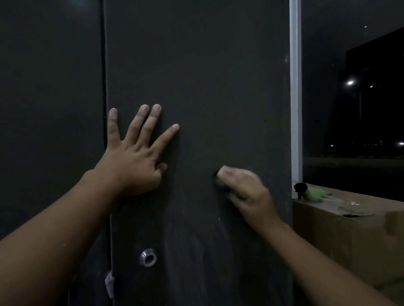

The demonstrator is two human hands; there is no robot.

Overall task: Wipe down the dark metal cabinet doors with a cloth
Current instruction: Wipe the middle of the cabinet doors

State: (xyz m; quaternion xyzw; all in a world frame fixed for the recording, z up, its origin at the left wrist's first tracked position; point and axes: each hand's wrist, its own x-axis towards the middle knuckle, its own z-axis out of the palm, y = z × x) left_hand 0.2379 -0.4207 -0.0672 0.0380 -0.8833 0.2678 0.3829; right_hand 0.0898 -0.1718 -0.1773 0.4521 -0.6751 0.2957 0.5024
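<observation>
Right hand (249, 190), cloth (226, 183) on door (196, 63)

We see a matt dark metal cabinet door (198, 75) with faint smears, a shiny metal lock ring (148, 257), and a dull brown cardboard box (369, 241).

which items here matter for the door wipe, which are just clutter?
Job: cabinet door; cloth under right hand; left hand flat on the door.
Lying about: cardboard box; green object on it; window frame.
</observation>
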